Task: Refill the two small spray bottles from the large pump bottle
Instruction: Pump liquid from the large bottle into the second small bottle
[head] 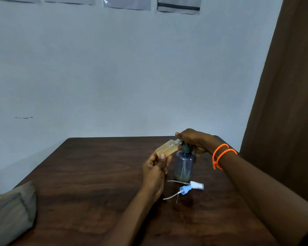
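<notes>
The small clear plastic spray bottle (167,148), partly full of yellowish liquid and with its top off, is tilted with its open neck right at the spout of the big bluish see-through pump bottle (184,166). The left hand (156,167) holds the small bottle by its bottom end, fingers curled round it. The right hand (194,139) rests on the dark pump head, fingers bent over it. The big bottle stands on the dark brown wooden table (96,174). Just in front of it lie 2 spray tops, a white one (196,185) and a blue one (184,189). Orange bead bracelets (220,155) circle the right wrist. A grey folded cloth (11,210) lies at the table's left edge.
</notes>
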`<act>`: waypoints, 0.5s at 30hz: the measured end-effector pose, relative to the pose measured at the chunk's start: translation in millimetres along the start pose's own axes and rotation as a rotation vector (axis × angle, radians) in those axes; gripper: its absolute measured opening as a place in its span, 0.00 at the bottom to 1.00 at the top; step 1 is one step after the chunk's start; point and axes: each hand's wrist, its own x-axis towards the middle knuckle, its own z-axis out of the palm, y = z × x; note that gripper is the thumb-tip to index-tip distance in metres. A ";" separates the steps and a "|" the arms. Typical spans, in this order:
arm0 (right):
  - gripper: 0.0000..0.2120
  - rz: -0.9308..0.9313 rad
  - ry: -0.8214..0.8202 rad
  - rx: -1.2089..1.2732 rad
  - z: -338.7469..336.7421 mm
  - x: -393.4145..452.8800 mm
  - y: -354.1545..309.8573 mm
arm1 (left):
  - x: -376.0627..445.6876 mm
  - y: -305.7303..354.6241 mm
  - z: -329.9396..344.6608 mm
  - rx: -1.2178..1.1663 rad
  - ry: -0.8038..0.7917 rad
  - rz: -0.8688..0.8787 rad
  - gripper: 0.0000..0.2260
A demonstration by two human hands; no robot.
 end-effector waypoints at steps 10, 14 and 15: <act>0.10 -0.036 0.060 0.096 4.2 -4.0 2.3 | 4.3 -1.1 -1.7 0.017 0.013 -0.003 0.13; 0.11 -0.027 0.079 -0.022 5.3 -10.7 0.8 | 1.4 -0.4 -1.5 0.022 0.018 -0.001 0.12; 0.11 -0.011 0.088 -0.068 3.9 -12.8 -1.7 | 1.2 -0.2 -1.3 0.016 0.018 0.001 0.13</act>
